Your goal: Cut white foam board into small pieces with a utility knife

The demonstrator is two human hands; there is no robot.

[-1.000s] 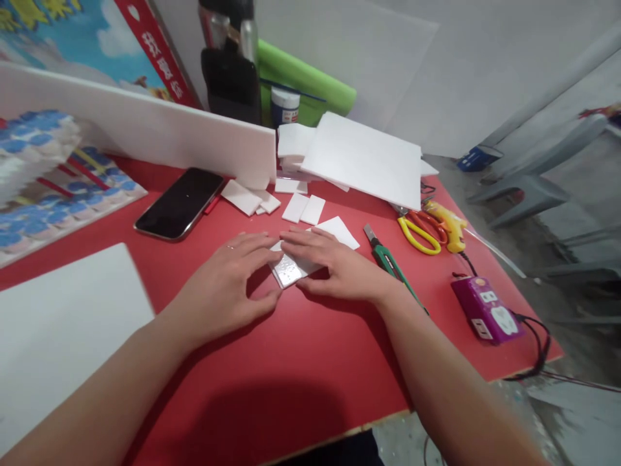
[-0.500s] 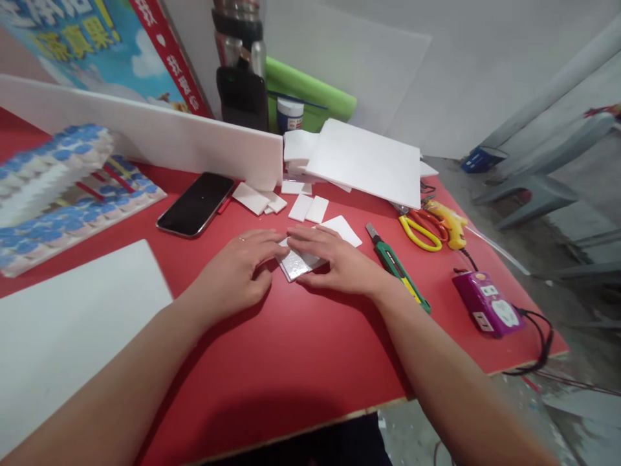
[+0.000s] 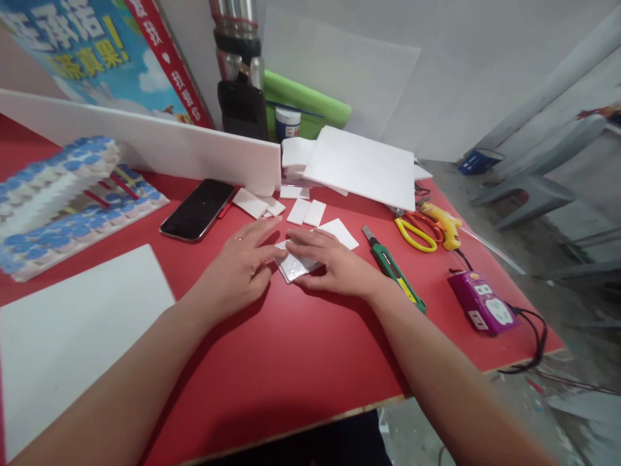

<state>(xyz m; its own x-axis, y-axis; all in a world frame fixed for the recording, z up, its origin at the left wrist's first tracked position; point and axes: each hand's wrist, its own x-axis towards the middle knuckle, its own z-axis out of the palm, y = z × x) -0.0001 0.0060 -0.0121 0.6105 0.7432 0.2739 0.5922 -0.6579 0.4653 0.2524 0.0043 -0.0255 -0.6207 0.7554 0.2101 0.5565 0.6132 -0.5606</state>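
A small shiny white piece (image 3: 292, 266) lies on the red table (image 3: 301, 362) between my hands. My right hand (image 3: 332, 262) rests over its right part, fingers pointing left, and appears to grip it between fingers and thumb. From the left, my left hand (image 3: 246, 264) touches its edge with a fingertip, its other fingers spread. Another white piece (image 3: 341, 233) lies partly behind my right hand. Small white pieces (image 3: 306, 211) sit just beyond, with more white pieces (image 3: 251, 202) to their left.
A phone (image 3: 198, 210) and a blue-and-white model (image 3: 72, 200) are at left. A green cutter (image 3: 395, 272), yellow-handled scissors (image 3: 416, 235), a yellow glue gun (image 3: 447, 226) and a purple power box (image 3: 482, 302) lie right. White sheets (image 3: 363, 168) stand behind; another board (image 3: 77, 336) lies front left.
The fingers of my left hand have lifted and spread a little. My right hand stays over the shiny piece. The camera view has shifted slightly.
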